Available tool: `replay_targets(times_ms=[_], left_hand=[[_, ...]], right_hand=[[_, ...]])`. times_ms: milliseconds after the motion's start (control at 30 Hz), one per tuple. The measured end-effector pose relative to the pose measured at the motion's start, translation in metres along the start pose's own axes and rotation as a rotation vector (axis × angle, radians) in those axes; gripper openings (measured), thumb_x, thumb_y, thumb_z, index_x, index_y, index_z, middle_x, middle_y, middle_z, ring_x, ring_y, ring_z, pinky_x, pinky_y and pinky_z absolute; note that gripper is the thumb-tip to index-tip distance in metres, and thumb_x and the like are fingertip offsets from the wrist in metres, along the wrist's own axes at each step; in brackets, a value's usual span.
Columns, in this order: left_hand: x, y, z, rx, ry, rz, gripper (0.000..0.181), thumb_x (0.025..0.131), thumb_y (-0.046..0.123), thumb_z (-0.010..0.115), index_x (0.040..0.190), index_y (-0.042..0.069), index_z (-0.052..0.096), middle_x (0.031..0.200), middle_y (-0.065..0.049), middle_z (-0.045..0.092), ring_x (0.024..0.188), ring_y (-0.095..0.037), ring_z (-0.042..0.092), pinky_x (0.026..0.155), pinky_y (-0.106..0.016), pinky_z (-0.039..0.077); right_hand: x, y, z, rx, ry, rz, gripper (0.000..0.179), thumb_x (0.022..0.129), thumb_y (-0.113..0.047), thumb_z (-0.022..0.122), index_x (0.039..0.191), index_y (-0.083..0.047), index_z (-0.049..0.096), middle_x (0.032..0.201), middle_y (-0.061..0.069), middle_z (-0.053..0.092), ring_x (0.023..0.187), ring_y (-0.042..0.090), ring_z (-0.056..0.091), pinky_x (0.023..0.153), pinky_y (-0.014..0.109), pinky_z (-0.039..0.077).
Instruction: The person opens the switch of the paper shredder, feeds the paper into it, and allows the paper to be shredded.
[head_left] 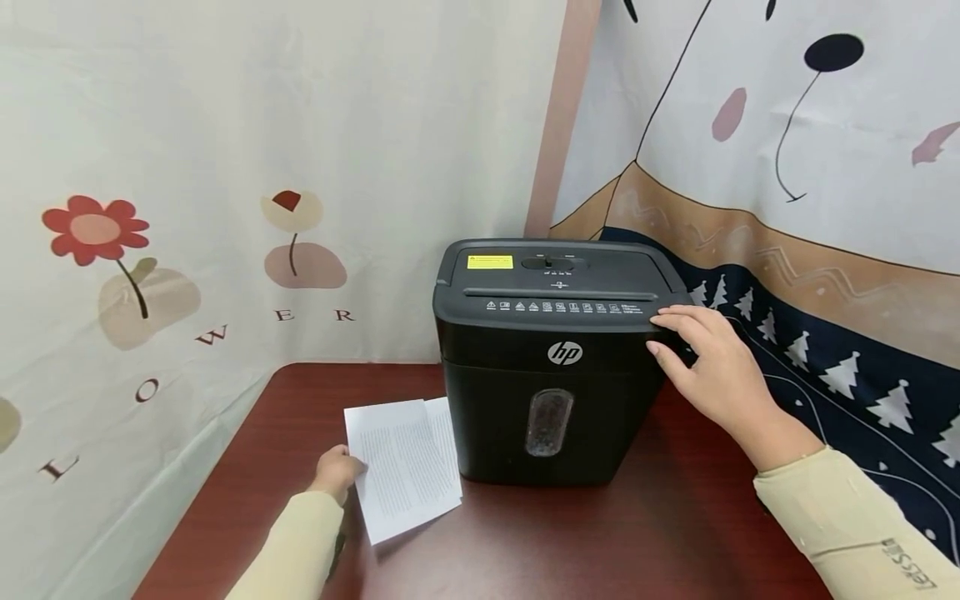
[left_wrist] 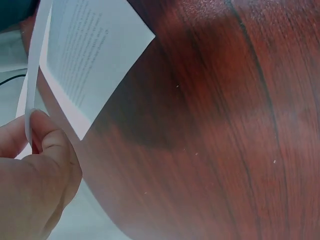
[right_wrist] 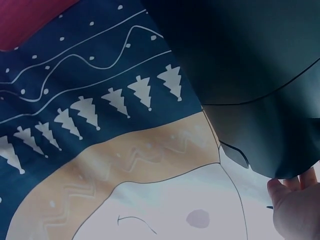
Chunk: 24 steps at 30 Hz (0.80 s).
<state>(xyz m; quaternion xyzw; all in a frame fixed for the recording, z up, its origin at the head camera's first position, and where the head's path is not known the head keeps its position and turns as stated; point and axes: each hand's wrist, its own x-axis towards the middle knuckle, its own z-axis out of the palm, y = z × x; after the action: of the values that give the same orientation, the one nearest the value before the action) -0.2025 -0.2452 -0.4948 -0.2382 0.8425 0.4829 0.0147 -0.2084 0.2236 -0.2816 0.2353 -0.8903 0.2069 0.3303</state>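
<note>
A black HP paper shredder stands upright on the table, with a clear window in its front and a feed slot along its top. My left hand pinches the left edge of a printed sheet of paper beside the shredder's left side. Another printed sheet shows partly behind it; the left wrist view has that printed page over the wood. My right hand rests its fingertips on the shredder's top front right corner, fingers nearly straight. In the right wrist view, the shredder hides part of these fingers.
The dark red wooden table ends at a pale printed curtain on the left and back. A navy and tan patterned curtain hangs close to the shredder's right side.
</note>
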Motion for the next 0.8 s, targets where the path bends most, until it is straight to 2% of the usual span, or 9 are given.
replay_targets(times_ms=[233,467,667,800], left_hand=[[-0.006,0.007,-0.008,-0.064,-0.027,-0.001,0.020,0.084,-0.008,0.053,0.101,-0.017,0.049,0.098,-0.032,0.055,0.090,-0.041,0.055,0.083,-0.050,0.047],[-0.015,0.015,-0.021,-0.080,-0.054,0.007,0.026,0.088,-0.005,0.051,0.111,-0.017,0.047,0.110,-0.034,0.052,0.099,-0.042,0.052,0.089,-0.054,0.044],[-0.025,0.022,-0.037,-0.074,-0.043,0.052,0.026,0.088,-0.004,0.053,0.111,-0.016,0.048,0.105,-0.031,0.054,0.093,-0.037,0.053,0.084,-0.050,0.046],[-0.031,0.029,-0.049,-0.069,-0.035,0.076,0.029,0.089,-0.003,0.053,0.114,-0.016,0.048,0.105,-0.031,0.056,0.094,-0.037,0.054,0.085,-0.047,0.046]], right_hand=[[-0.001,0.000,0.000,0.011,-0.013,0.023,0.032,0.082,-0.003,0.072,0.113,-0.001,0.066,0.120,0.017,0.060,0.114,0.034,0.050,0.092,0.055,0.044],[-0.002,0.003,0.000,0.025,-0.032,0.038,0.034,0.085,-0.007,0.070,0.117,0.000,0.064,0.124,0.020,0.058,0.117,0.038,0.047,0.095,0.057,0.041],[-0.004,0.002,0.001,0.043,-0.038,0.045,0.035,0.086,-0.008,0.069,0.120,0.000,0.063,0.127,0.020,0.057,0.121,0.038,0.046,0.099,0.056,0.038],[-0.005,0.000,0.000,0.052,-0.037,0.048,0.035,0.086,-0.007,0.069,0.120,0.000,0.063,0.128,0.020,0.057,0.122,0.038,0.046,0.100,0.056,0.037]])
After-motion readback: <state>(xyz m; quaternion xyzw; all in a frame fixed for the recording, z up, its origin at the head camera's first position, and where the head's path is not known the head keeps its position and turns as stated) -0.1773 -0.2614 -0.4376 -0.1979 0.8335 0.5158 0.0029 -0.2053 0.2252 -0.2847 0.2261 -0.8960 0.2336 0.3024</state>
